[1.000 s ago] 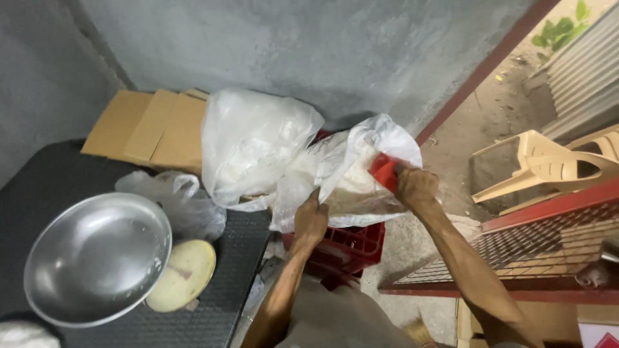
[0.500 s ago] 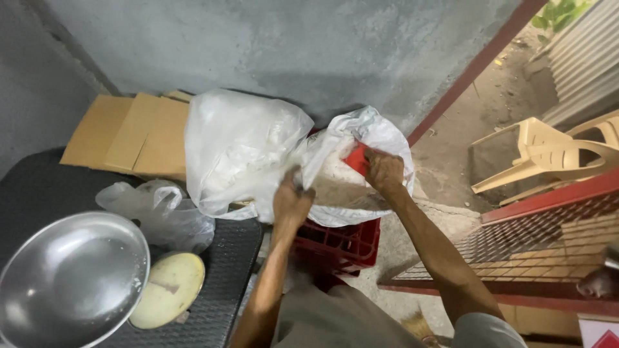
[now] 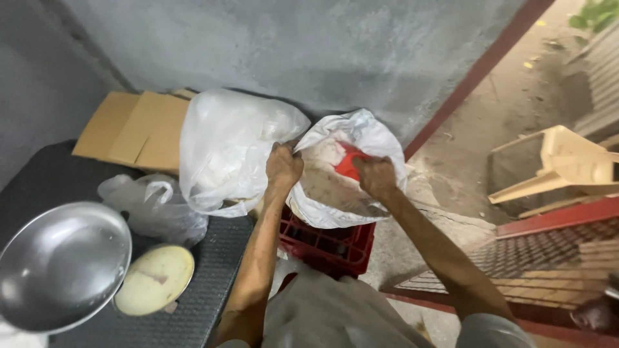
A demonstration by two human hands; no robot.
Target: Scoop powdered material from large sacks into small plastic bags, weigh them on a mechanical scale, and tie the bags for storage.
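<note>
Left hand pinches the rim of an open white plastic bag, pulling it wide so the right hand, closed around a red scoop, can reach the pale powder inside. That bag rests on a red crate right of the tabletop. Just left leans a fuller, knotted white bag; a smaller clear bag lies nearer, flattened brown cardboard farther left. Nearest sit a steel bowl and a round pale scale dial.
</note>
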